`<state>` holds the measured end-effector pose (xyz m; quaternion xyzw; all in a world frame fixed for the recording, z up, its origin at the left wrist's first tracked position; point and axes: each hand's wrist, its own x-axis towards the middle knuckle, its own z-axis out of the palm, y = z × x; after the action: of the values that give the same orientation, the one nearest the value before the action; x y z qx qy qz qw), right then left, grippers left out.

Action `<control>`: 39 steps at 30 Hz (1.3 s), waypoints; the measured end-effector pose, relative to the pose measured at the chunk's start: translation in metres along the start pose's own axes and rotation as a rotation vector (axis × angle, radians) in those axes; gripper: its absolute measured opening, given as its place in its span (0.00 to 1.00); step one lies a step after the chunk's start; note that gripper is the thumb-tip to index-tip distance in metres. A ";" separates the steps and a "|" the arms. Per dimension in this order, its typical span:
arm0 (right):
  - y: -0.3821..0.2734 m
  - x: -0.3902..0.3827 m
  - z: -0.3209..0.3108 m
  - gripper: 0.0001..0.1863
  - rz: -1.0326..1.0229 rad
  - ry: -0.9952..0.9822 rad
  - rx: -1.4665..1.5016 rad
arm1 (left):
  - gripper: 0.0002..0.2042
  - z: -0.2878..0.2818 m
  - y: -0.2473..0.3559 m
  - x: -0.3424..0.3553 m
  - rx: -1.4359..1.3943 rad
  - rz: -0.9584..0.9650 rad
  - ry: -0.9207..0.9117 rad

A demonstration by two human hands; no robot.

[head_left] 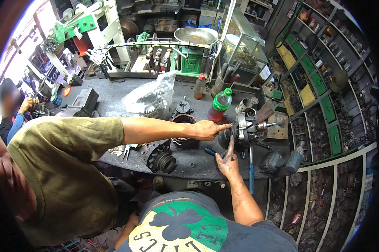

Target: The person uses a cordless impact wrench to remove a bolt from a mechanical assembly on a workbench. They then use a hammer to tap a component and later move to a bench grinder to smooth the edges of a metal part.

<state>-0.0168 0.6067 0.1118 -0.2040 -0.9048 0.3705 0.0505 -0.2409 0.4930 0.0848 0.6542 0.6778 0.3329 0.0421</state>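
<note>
My right hand [228, 163] has its index finger stretched out at the pulley end of an alternator-like assembly [242, 130], the fingertip on or very close to it. Nothing is held in that hand, and dark grease marks its skin. From the left a co-worker in an olive shirt reaches across; that person's hand [207, 130] points at the same end of the assembly. Low beside my body hangs my left hand [133, 219], its fingers mostly hidden. A blue-handled screwdriver [210, 151] lies near my right thumb. Below the assembly sticks out a blue-gripped bar [251, 170].
A wound copper stator ring [183, 140] and a housing with a grooved pulley [163, 161] lie on the dark bench [193, 172]. Behind are a clear plastic bag [149, 94], a green-capped bottle [221, 103] and a smaller bottle [200, 84]. A power drill [295, 157] lies right.
</note>
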 end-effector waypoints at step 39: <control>0.007 0.000 0.002 0.61 0.005 -0.003 -0.031 | 0.39 0.225 0.271 -0.575 -0.545 -1.864 -0.108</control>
<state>-0.0153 0.6100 0.1050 -0.2068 -0.9099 0.3567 0.0451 0.1832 0.0351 -0.1706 -0.1624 0.8209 0.2810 0.4698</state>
